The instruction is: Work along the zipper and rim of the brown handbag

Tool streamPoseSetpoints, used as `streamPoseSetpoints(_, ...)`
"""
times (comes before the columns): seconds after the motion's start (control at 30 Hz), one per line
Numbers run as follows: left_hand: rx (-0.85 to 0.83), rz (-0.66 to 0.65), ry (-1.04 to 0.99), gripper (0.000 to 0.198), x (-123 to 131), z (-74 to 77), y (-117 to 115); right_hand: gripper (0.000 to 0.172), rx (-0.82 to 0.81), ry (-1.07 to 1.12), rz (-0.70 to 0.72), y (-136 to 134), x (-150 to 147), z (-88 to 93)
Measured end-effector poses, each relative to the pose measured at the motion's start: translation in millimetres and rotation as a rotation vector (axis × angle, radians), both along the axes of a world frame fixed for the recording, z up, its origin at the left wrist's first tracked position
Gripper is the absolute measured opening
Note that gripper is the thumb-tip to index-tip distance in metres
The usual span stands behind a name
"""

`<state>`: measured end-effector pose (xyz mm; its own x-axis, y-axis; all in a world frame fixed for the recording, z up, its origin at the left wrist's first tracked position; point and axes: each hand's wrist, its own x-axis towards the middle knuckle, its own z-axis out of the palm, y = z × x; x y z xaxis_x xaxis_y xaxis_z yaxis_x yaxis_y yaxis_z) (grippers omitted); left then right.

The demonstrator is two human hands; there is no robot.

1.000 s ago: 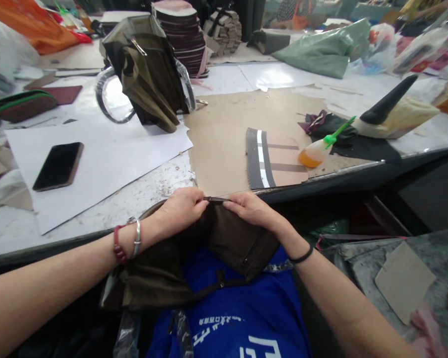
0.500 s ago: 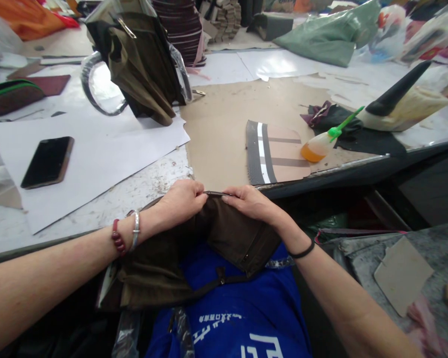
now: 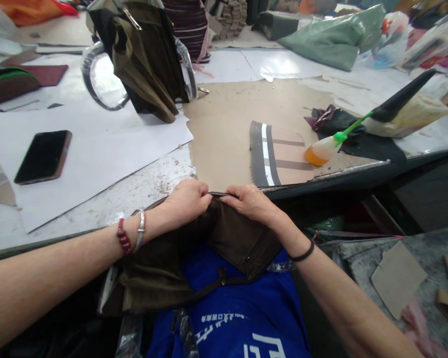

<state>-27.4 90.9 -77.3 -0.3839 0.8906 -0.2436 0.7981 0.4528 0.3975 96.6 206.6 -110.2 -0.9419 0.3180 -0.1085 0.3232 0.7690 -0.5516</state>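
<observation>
While the left hand (image 3: 188, 201) is pinching the upper edge (image 3: 217, 193) of a dark brown bag (image 3: 242, 233) between thumb and fingers, the right hand (image 3: 251, 203) is clamping the same edge close beside it, a short stretch showing between them. Below the grip, the bag is hanging over a blue garment (image 3: 254, 308) with white lettering. A red bead bracelet (image 3: 123, 237) and a silver bangle (image 3: 140, 231) are circling the left wrist (image 3: 153, 224), while a black band (image 3: 304, 252) is circling the right. Just ahead of the grip, a brown sheet (image 3: 224, 134) is covering part of the worktable (image 3: 145, 193). Ahead and to the right of the hands, a striped panel (image 3: 287, 155) is lying flat, and a bottle (image 3: 323, 149) (orange liquid inside, green nozzle on top) is sitting at its right edge. Left of the grip, a phone (image 3: 43, 156) is resting on white paper (image 3: 108, 164). Well ahead and to the left, a second bag (image 3: 149, 54) is standing, its handles (image 3: 188, 67) shining in clear wrapping. To the lower right of the grip, a grey card (image 3: 397, 281) is lying on a mottled surface (image 3: 358, 253).
</observation>
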Motion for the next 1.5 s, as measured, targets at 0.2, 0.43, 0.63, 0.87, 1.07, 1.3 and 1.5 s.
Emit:
streamPoseSetpoints(0.2, -0.003, -0.016, -0.041, 0.021, 0.6, -1.3, -0.9, 0.02, 0.015, -0.009, 0.007, 0.5, -2.3, 2.0)
streamPoseSetpoints(0.43, 0.106, -0.268, 0.129, 0.018, 2.8, -1.7, -17.4, 0.021, 0.098, -0.01, -0.033, -8.9, 2.3, 5.1)
streamPoseSetpoints(0.63, 0.316, -0.421, 0.292, 0.025, 13.6, 35.2, -52.9, 0.025, 0.162, -0.002, -0.108, -14.8, 16.5, 8.7)
streamPoseSetpoints(0.87, 0.268, 0.088, 0.058, 0.067, 44.8, 37.8, -125.6, 0.025, 0.14, 0.051, -0.272, -11.6, 59.1, 10.1)
streamPoseSetpoints(1.07, 0.252, 0.454, -0.497, 0.053, 61.4, 18.8, -141.0, 0.026, 0.07, 0.101, -0.436, -13.9, 107.6, 14.3)
streamPoseSetpoints(1.3, 0.268, 0.226, -0.74, 0.042, 35.1, 58.1, -109.9, 0.03, -0.011, 0.217, -0.578, -8.9, 145.6, 51.0)
streamPoseSetpoints(1.5, 0.063, 0.096, -1.014, 0.034, 3.2, 89.9, -82.5, 0.03, 0.078, 0.072, -0.524, 11.0, 158.1, 77.2)
